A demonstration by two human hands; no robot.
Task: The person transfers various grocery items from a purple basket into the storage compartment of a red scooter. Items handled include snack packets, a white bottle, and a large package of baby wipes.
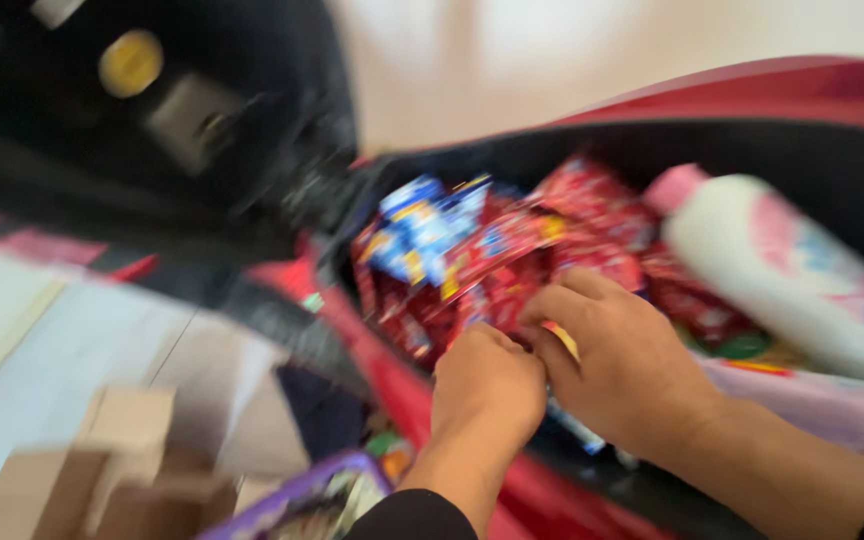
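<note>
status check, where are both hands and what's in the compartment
Left hand and right hand together on red sachets, grip blurred. White bottle lies beside. Nothing blocking.

Head view, steeply downward (close in)

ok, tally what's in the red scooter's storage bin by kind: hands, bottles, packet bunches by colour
Bare hands: 2, left hand and right hand
White plastic bottle with pink cap: 1
Bunch of red foil packets: 1, blurred
Bunch of blue-and-white packets: 1
Total: 5
</note>
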